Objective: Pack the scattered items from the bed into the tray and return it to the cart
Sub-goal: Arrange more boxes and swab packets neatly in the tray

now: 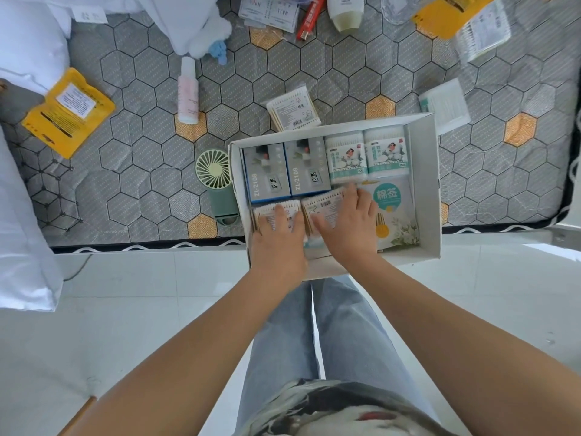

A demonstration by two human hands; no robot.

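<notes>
left hand point(277, 236) flat on swab pack point(261, 212) in tray point(435, 184).

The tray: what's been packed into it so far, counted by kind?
ZL-2108 clock boxes: 2
Round cotton swab tubs: 2
Flat cotton swab packs: 2
Large cotton swab bag: 1
Total visible: 7

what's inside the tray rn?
Tray holds two grey ZL-2108 boxes, two round swab tubs, a flat swab bag, and two swab packs, with the left hand and right hand resting on them. Whatever lies under the packs and hands is covered.
</notes>
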